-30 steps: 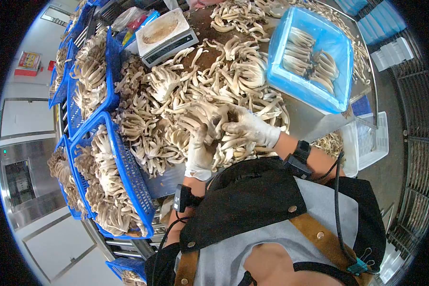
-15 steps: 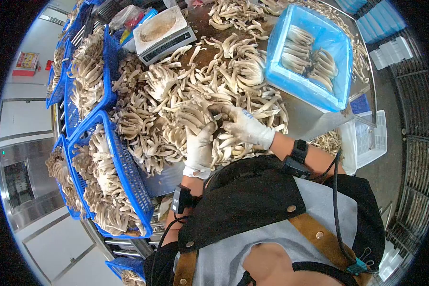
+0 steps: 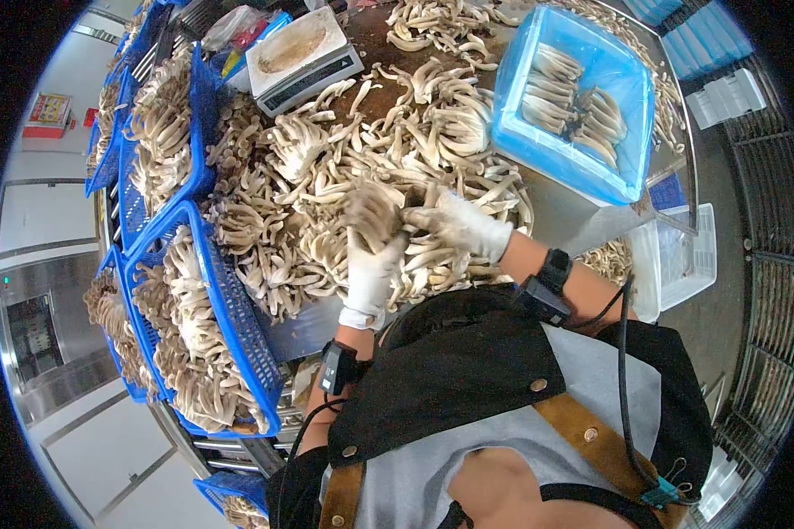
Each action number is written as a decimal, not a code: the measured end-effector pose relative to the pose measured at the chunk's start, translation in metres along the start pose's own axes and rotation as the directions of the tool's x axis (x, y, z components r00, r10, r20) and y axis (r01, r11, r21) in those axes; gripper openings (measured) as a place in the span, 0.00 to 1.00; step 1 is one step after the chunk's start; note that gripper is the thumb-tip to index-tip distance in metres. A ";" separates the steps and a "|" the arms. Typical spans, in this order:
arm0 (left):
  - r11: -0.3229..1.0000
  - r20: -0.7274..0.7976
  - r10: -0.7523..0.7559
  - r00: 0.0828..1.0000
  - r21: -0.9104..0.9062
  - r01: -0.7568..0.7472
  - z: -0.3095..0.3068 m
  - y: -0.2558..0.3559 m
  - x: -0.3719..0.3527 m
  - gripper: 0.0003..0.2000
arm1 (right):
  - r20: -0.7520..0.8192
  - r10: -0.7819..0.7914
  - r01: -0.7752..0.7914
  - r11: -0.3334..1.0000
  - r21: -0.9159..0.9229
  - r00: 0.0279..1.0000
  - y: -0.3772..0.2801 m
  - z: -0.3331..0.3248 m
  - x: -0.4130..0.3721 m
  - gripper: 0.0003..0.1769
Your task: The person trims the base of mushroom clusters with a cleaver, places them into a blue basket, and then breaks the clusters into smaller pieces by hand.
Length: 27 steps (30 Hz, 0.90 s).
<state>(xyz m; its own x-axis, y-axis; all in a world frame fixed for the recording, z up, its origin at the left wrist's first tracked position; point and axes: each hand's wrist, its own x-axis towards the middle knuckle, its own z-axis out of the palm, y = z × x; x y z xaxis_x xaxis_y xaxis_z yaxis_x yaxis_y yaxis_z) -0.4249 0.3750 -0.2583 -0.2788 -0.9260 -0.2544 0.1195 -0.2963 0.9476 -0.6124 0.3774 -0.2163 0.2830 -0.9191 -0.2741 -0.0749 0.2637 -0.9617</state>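
My left hand (image 3: 373, 271), in a white glove, grips a bunch of mushrooms (image 3: 372, 216) above the pile, and the bunch is blurred. Just right of it is my right hand (image 3: 464, 227), also gloved, its darkened fingertips pointing at the bunch. Its fingers are partly blurred, and whether they hold anything does not show. Under and around both hands spreads a large pile of loose and clustered mushrooms (image 3: 295, 150). At the upper right, a crate lined with blue plastic (image 3: 512, 110) holds several neatly laid mushroom bundles (image 3: 551, 88).
A weighing scale (image 3: 298, 57) stands at the table's far left part. Blue baskets (image 3: 229, 335) full of mushrooms line the left side. Past the table's right edge are a clear plastic bin (image 3: 690, 264) and a white foam box (image 3: 726, 97). Bare metal tabletop (image 3: 560, 220) shows below the lined crate.
The bunch in my left hand has risen slightly and turned more upright. My right hand has shifted a little right and down, with its fingers drawn closer together.
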 end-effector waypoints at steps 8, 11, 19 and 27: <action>0.948 0.175 -0.056 0.983 -0.301 0.108 -0.007 -0.014 -0.004 0.28 | -0.153 -0.177 0.114 0.930 -0.350 0.972 0.017 0.015 0.009 0.26; 0.885 0.105 -0.083 0.991 -0.450 0.122 -0.006 -0.007 -0.002 0.27 | -0.129 -0.297 0.236 0.904 -0.356 0.946 0.036 0.014 0.010 0.27; 0.788 0.054 -0.209 0.976 -0.582 0.201 -0.018 -0.008 -0.001 0.16 | -0.223 0.118 -0.107 0.992 0.061 0.968 0.021 -0.003 0.011 0.41; 0.819 0.066 -0.282 0.957 -0.503 0.276 -0.006 0.005 -0.006 0.21 | -0.048 -0.057 0.061 0.994 0.095 0.997 0.044 -0.003 0.014 0.38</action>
<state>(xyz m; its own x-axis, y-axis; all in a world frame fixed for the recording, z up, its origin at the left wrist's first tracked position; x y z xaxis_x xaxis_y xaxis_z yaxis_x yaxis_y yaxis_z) -0.4166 0.3774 -0.2529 -0.3633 -0.7874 -0.4980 0.5004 -0.6158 0.6086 -0.6151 0.3754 -0.2622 0.2403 -0.9457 -0.2187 0.0336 0.2332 -0.9718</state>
